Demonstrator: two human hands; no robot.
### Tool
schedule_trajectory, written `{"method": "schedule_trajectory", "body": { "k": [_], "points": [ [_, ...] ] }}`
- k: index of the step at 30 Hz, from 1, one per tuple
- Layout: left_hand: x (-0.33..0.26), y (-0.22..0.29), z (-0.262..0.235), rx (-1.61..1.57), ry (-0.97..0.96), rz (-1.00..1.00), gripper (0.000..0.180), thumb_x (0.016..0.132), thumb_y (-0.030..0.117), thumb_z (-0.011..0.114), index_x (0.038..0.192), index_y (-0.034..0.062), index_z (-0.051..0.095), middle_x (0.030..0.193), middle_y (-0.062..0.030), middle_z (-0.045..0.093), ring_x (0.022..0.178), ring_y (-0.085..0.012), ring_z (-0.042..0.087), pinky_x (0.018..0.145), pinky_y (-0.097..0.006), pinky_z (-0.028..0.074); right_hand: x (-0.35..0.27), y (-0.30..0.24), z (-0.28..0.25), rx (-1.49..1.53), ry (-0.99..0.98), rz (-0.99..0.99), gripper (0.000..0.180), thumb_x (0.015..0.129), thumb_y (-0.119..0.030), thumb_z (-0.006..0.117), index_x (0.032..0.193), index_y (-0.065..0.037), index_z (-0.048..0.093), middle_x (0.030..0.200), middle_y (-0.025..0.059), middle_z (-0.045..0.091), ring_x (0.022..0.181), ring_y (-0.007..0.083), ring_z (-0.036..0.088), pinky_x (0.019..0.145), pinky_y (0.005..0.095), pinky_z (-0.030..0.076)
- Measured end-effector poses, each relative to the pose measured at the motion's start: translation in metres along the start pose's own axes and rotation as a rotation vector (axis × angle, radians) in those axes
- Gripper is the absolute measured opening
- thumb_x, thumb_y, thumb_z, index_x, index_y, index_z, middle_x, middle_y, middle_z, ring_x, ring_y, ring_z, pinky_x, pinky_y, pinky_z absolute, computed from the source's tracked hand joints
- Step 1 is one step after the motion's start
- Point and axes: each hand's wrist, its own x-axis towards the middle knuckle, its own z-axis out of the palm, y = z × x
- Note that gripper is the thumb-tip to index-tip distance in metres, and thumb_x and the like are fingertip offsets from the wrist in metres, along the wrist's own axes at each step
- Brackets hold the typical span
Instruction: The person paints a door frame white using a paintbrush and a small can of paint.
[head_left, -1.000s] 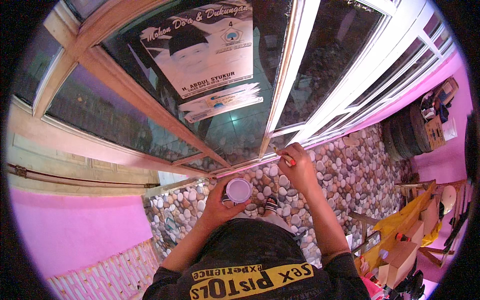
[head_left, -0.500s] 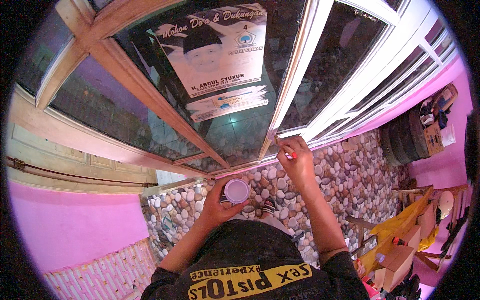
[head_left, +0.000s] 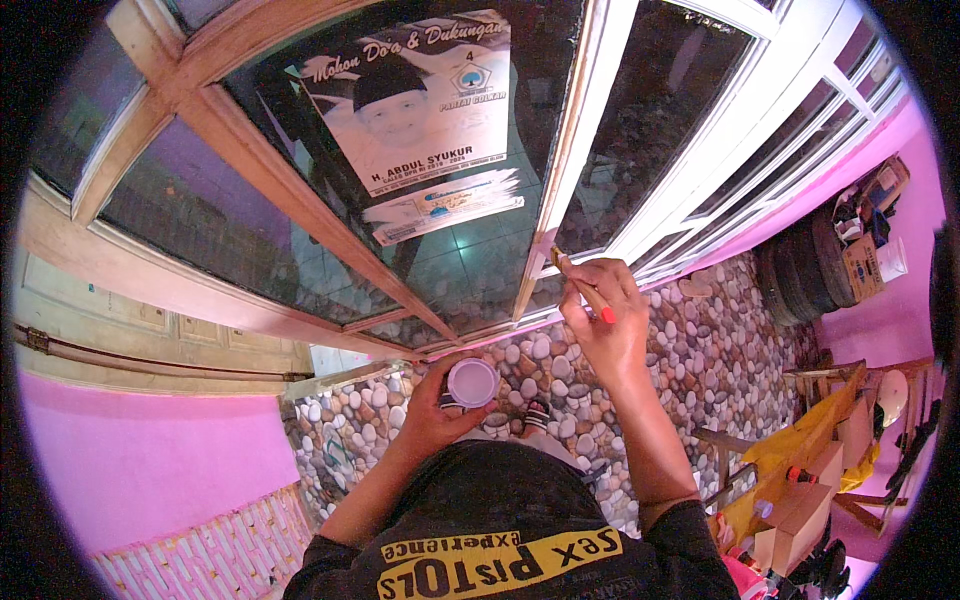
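My right hand (head_left: pixel 610 318) grips a paintbrush (head_left: pixel 590 290) with a wooden handle and a red tip. Its bristles meet the narrow wooden bar of the window frame (head_left: pixel 553 205), which is white along one side and bare brown along the other. Low in front of my body, my left hand (head_left: pixel 432 405) is wrapped around a small round cup (head_left: pixel 473 382) holding pale, whitish liquid. Left of the brush, the frame bars (head_left: pixel 320 220) are brown wood; to the right, the bars (head_left: pixel 690 190) are white.
A printed poster (head_left: pixel 415 120) sits behind the glass. Black tyres (head_left: pixel 800 270) and a cardboard box (head_left: pixel 862 272) stand along the right wall. Boxes (head_left: pixel 800 510) and yellow cloth (head_left: pixel 775 450) lie at lower right. Pebble-patterned floor (head_left: pixel 700 350) runs beneath. A wooden door (head_left: pixel 150 320) is at left.
My right hand has shifted slightly right and turned, showing more of the brush; the brush tip is now higher on the bar. My left hand still holds the cup in nearly the same place.
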Motion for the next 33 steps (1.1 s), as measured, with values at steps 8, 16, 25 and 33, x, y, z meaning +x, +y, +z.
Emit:
{"method": "schedule_trajectory", "body": {
  "k": [8,16,25,33],
  "points": [
    [-0.004,0.000,-0.001,0.047,0.026,0.056,0.075,0.077,0.017,0.091,0.139,0.0033,0.051,0.134,-0.0142,0.063,0.124,-0.0257,0.062,0.107,-0.040,0.049,-0.034,0.030,0.006,-0.164,-0.172,-0.107,0.028,0.081,-0.008,0.074,0.108,-0.005,0.071,0.103,0.0165,0.068,0.091,0.0345,0.068,0.075,0.0441,0.058],
    [-0.009,-0.003,-0.002,0.099,0.047,0.099,0.072,0.078,0.017,0.090,0.137,0.0020,0.052,0.130,-0.0151,0.064,0.120,-0.0257,0.065,0.104,-0.038,0.050,-0.053,0.084,0.063,-0.080,-0.102,0.110,0.024,0.079,0.001,0.072,0.102,-0.004,0.071,0.091,0.0149,0.068,0.085,0.0346,0.068,0.072,0.0447,0.058],
    [-0.013,-0.004,-0.007,0.085,0.045,0.040,0.079,0.074,0.024,0.094,0.138,0.0046,0.052,0.134,-0.0129,0.065,0.124,-0.0244,0.063,0.107,-0.040,0.050,-0.034,0.069,0.055,-0.041,-0.061,0.017,0.029,0.081,-0.002,0.074,0.110,-0.007,0.071,0.103,0.0172,0.067,0.087,0.0368,0.070,0.074,0.0440,0.059],
    [-0.005,0.001,-0.007,0.016,0.004,0.077,0.072,0.079,0.016,0.089,0.139,0.0023,0.052,0.132,-0.0147,0.063,0.121,-0.0244,0.064,0.105,-0.037,0.050,-0.007,0.016,0.022,0.016,0.044,0.027,0.028,0.082,-0.002,0.073,0.110,-0.007,0.073,0.098,0.0127,0.067,0.089,0.0316,0.069,0.078,0.0399,0.057]
  ]
}}
